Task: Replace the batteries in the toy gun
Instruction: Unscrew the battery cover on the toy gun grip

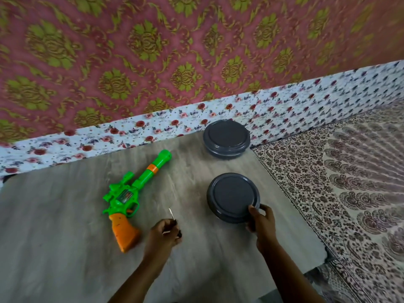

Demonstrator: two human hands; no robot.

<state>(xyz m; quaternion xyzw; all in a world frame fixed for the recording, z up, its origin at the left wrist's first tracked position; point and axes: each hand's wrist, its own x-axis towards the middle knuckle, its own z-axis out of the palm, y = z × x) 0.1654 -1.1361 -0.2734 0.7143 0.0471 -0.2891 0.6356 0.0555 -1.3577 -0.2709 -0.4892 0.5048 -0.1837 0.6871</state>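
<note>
A: What is lying on the board (65, 215) in the head view?

B: The toy gun (129, 193) is lying on its side left of centre, green body, orange grip pointing toward the person, barrel pointing up and right toward the far edge. Nobody is touching it.

A: And the left hand (162, 234)?

B: It is hovering just right of the gun's grip, fingers curled and pinching a small screwdriver (172, 216). The thin metal shaft is sticking up out of the fist, and the dark handle is mostly hidden inside the fingers. The hand is a little blurred, so I cannot tell how the thumb is lying.

A: The right hand (261, 220)?

B: It is gripping the near tub (232, 196), a round grey one with its lid on. The thumb is pressing on the lid's near rim, and the fingers are wrapping round the side wall.

A: Is another tub showing?

B: Yes, the far tub (226, 138) is sitting closed at the back edge of the board, well apart from the near one and from the gun's muzzle.

A: What is lying around the board?

B: A floral sheet (306, 106) is running behind it, a red and green patterned cloth (131, 51) is hanging above that, and a paisley cover (349, 182) is lying on the right
</note>
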